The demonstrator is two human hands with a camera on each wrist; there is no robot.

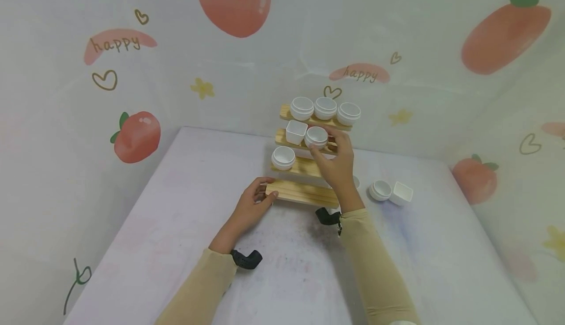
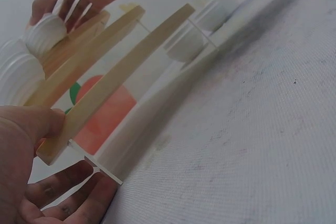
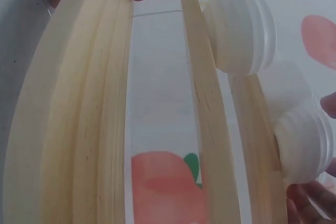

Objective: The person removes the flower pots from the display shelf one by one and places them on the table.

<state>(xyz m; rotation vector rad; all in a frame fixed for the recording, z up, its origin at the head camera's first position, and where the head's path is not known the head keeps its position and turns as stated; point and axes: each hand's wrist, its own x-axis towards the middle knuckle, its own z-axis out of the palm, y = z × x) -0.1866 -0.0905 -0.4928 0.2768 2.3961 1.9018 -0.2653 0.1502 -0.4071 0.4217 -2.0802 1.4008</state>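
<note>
Pale wood is forming the four boards of a stepped rack [image 1: 310,166], which is standing on the white table [image 1: 176,217] towards the middle of its back edge. At the left, the left hand [image 1: 251,206] is gripping the left end of the lowest board [image 1: 302,192], its thumb bearing on the front edge and its other fingers reaching round that end. On the third board [image 1: 304,165] from the top, a single round bowl [image 1: 283,157] is sitting at the left end. On the second board [image 1: 281,137], a square bowl [image 1: 296,132] is standing left of centre. Along the top board [image 1: 285,111], three white bowls [image 1: 325,108] are standing in a row up to the right end. The right hand [image 1: 336,165] is pinching a second-tier round bowl [image 1: 316,137] just right of the square bowl, its thumb pressing the near side. Beyond the rack's right end, a half-hidden bowl [image 1: 356,182] is showing behind that hand's wrist. Further towards the table's right edge, a loose round bowl [image 1: 380,190] and a loose square bowl [image 1: 401,194] are resting side by side, the square one lying nearer that edge.
</note>
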